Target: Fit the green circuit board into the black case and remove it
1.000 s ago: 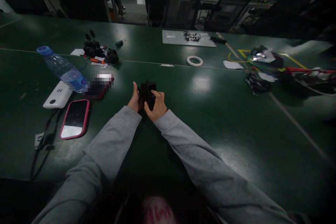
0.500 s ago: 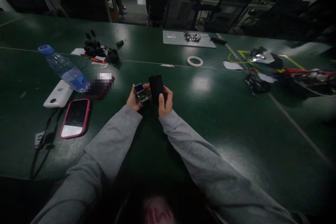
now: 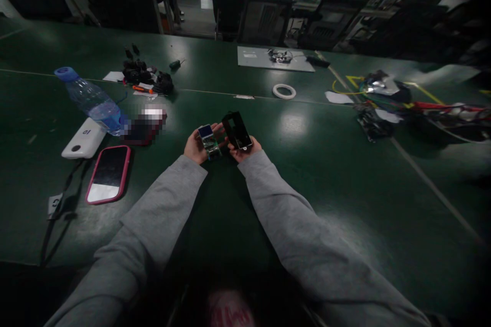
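Observation:
My left hand [image 3: 195, 146] holds a small green circuit board [image 3: 211, 148] with a little display screen at its upper end. Just to the right, my right hand [image 3: 249, 148] grips a black plastic case [image 3: 235, 130]. The case is tilted, with its hollow inner side and a rectangular cutout facing me. Board and case are side by side above the green table [image 3: 345, 173], close together but apart. The fingers of my right hand are partly hidden under the case.
To the left are a pink-cased phone [image 3: 108, 173], a white power bank [image 3: 85, 138], a leaning water bottle [image 3: 92, 99] and a partly blurred phone [image 3: 141, 130]. A tape roll [image 3: 284, 91], a screwdriver [image 3: 142, 89], black parts [image 3: 163, 82] and a cable bundle [image 3: 387, 87] lie farther off.
My right hand has turned the black case over, so its hollow inside now shows instead of its flat back. The circuit board in my left hand has shifted slightly.

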`<state>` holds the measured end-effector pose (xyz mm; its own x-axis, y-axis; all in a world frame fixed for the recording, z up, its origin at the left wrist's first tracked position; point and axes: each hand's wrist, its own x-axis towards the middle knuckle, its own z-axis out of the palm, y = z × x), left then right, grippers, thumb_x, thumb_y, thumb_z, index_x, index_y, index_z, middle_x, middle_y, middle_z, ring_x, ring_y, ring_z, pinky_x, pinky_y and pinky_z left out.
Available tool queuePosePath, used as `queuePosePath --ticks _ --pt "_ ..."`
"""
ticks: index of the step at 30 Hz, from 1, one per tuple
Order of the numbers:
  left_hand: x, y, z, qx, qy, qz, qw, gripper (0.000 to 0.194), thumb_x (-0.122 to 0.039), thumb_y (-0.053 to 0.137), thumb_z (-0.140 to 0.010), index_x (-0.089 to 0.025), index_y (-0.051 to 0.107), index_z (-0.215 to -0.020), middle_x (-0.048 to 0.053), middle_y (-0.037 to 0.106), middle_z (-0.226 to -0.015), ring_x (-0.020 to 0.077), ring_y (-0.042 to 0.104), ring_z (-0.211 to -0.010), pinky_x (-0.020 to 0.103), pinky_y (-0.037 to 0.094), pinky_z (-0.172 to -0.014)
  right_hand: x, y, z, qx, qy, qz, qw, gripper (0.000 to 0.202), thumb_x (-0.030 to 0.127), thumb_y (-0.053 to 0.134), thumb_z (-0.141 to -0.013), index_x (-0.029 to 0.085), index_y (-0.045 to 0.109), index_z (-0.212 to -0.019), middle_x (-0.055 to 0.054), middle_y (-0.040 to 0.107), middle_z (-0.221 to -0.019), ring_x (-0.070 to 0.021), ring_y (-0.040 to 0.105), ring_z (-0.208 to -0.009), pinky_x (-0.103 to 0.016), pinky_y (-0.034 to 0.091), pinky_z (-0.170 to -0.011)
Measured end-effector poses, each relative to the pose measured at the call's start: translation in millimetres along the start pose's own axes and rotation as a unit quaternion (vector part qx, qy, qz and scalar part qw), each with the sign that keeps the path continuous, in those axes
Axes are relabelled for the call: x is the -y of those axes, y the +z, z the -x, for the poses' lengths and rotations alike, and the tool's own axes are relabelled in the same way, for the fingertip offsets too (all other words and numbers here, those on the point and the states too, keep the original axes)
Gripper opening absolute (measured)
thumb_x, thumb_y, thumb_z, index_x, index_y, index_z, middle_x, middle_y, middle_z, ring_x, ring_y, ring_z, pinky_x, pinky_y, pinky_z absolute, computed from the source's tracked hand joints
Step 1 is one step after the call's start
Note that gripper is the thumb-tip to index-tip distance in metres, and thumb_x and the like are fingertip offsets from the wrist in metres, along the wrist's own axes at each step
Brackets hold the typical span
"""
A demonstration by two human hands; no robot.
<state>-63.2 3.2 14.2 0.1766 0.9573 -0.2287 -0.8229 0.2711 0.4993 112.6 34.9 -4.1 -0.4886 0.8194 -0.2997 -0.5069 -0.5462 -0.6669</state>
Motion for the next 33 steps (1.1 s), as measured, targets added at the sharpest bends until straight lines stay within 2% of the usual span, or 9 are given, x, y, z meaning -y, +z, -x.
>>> queuePosePath --ticks 3,10,15,17,20,23,26,29,33 --pt "-1.8 -0.2 0.2 -0.010 0.010 0.007 1.000 0.048 -0.036 0.035 -0.092 -0.009 0.056 -0.127 0.014 0.069 -0.118 0.0258 0.062 -0.115 0.045 0.049 -0.097 -3.4 3.9 2.3 0.005 -0.009 0.036 0.999 0.060 0.067 0.041 -0.085 0.015 0.059 -0.109 -0.010 0.066 -0.091 -0.0139 0.055 -0.063 -0.024 0.045 -0.050" --pt "-0.8 -2.7 -4.0 -0.033 0.012 0.010 0.999 0.047 -0.035 0.041 -0.089 -0.009 0.059 -0.123 0.012 0.073 -0.107 0.0253 0.066 -0.107 0.042 0.051 -0.095 -8.6 5.1 -0.9 -0.012 -0.005 0.064 0.998 0.058 0.065 0.047 -0.085 0.014 0.058 -0.108 -0.011 0.067 -0.088 -0.0177 0.063 -0.072 -0.032 0.055 -0.066" --pt "-0.8 -3.5 -4.1 -0.090 0.014 0.005 0.996 0.033 -0.033 0.050 -0.086 -0.014 0.066 -0.108 0.007 0.074 -0.084 0.0260 0.070 -0.093 0.043 0.053 -0.091 -23.8 -3.0 -12.4 -0.029 -0.055 0.095 0.994 0.056 0.061 0.069 -0.071 0.018 0.058 -0.104 -0.007 0.066 -0.093 -0.0194 0.063 -0.082 -0.034 0.056 -0.073" --pt "-1.2 -3.1 -3.1 -0.097 0.022 0.005 0.995 0.031 -0.032 0.052 -0.085 -0.015 0.068 -0.105 0.007 0.073 -0.080 0.0263 0.070 -0.093 0.042 0.053 -0.091 -30.3 -3.6 -13.3 -0.038 -0.094 0.123 0.987 0.056 0.062 0.071 -0.069 0.019 0.057 -0.101 -0.004 0.064 -0.093 -0.0180 0.062 -0.083 -0.033 0.055 -0.076" --pt "-1.6 -1.6 -1.3 -0.067 0.028 0.010 0.997 0.035 -0.033 0.048 -0.086 -0.014 0.068 -0.107 0.009 0.074 -0.086 0.0275 0.068 -0.100 0.043 0.052 -0.093 -36.0 -1.8 -10.2 -0.048 -0.193 0.207 0.958 0.057 0.065 0.066 -0.074 0.020 0.057 -0.107 -0.002 0.062 -0.095 -0.0153 0.060 -0.087 -0.032 0.052 -0.084" --pt "-1.8 0.8 0.4 -0.017 0.025 0.014 0.999 0.042 -0.035 0.043 -0.087 -0.011 0.065 -0.114 0.012 0.073 -0.099 0.0276 0.066 -0.106 0.044 0.050 -0.095 -36.4 -2.3 -8.5 -0.043 -0.282 0.309 0.907 0.064 0.067 0.057 -0.082 0.021 0.050 -0.126 -0.003 0.060 -0.094 -0.0156 0.059 -0.087 -0.035 0.051 -0.088" --pt "-2.3 2.0 0.5 -0.019 0.021 0.012 1.000 0.046 -0.035 0.041 -0.088 -0.010 0.063 -0.119 0.013 0.073 -0.104 0.0265 0.066 -0.107 0.043 0.050 -0.095 -35.2 -7.7 -11.2 -0.053 -0.338 0.400 0.850 0.069 0.071 0.047 -0.086 0.018 0.049 -0.131 -0.008 0.058 -0.100 -0.0187 0.057 -0.094 -0.041 0.048 -0.095" --pt "-2.8 -0.9 -1.7 -0.044 0.019 0.015 0.999 0.046 -0.035 0.042 -0.088 -0.009 0.062 -0.121 0.013 0.073 -0.102 0.0256 0.067 -0.104 0.042 0.051 -0.094 -35.0 -14.0 -13.3 -0.084 -0.367 0.464 0.802 0.073 0.074 0.049 -0.083 0.015 0.053 -0.126 -0.013 0.054 -0.116 -0.0226 0.054 -0.109 -0.045 0.043 -0.104" --pt "-3.2 -6.3 -4.7 -0.047 0.025 0.022 0.998 0.048 -0.035 0.042 -0.088 -0.009 0.060 -0.125 0.011 0.073 -0.100 0.0244 0.068 -0.101 0.040 0.051 -0.093 -35.0 -17.2 -9.1 -0.074 -0.348 0.491 0.795 0.079 0.070 0.058 -0.079 0.015 0.045 -0.135 -0.015 0.048 -0.128 -0.0241 0.049 -0.119 -0.046 0.039 -0.109"
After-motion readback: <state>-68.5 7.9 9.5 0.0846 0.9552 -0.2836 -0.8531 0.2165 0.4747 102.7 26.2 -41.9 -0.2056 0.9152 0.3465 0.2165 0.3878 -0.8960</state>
